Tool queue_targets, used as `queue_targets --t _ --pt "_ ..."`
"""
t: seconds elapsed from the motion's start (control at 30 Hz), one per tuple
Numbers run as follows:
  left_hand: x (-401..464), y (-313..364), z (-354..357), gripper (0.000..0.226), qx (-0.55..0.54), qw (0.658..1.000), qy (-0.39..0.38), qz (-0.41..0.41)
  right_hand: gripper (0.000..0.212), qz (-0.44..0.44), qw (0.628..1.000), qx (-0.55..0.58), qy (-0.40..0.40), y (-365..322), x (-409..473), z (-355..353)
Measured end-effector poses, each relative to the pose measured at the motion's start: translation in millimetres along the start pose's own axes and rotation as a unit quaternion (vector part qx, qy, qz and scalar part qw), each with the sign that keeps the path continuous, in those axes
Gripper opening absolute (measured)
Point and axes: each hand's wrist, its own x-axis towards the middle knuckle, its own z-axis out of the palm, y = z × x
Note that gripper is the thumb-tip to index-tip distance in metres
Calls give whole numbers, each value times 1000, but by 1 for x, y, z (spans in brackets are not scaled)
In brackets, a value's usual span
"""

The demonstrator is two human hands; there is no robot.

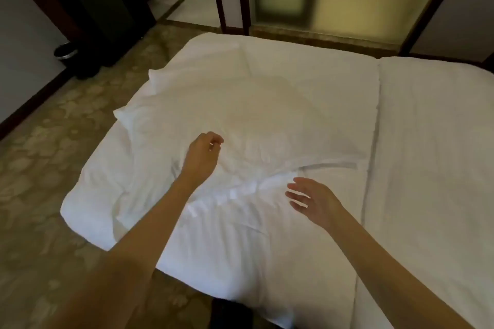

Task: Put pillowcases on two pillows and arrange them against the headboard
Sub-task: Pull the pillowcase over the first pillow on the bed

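White bed (427, 168) filling frame. Left hand (200, 157) at 9 o'clock, fingers curled, resting on pillow (254, 115); whether pinching fabric, cannot tell. Right hand (315, 200) spread, hovering at 5 o'clock. Pillow rumpled, centre.

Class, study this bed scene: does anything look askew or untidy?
Yes. The pillow lies skewed across the bed, and its pillowcase is bunched and wrinkled near the left hand. The right hand hovers open beside it.
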Motion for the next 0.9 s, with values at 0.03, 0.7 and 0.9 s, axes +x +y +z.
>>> queue_targets --t 0.03,0.7,0.9 --pt "13 -2 -5 27 15 1000 -2 5 7 7 1000 1 10 2 7 7" --pt "303 -35 -7 49 279 930 -212 113 105 91 929 126 335 2 152 152" --pt "346 -44 14 58 249 925 -287 24 112 75 916 132 371 1 169 149"
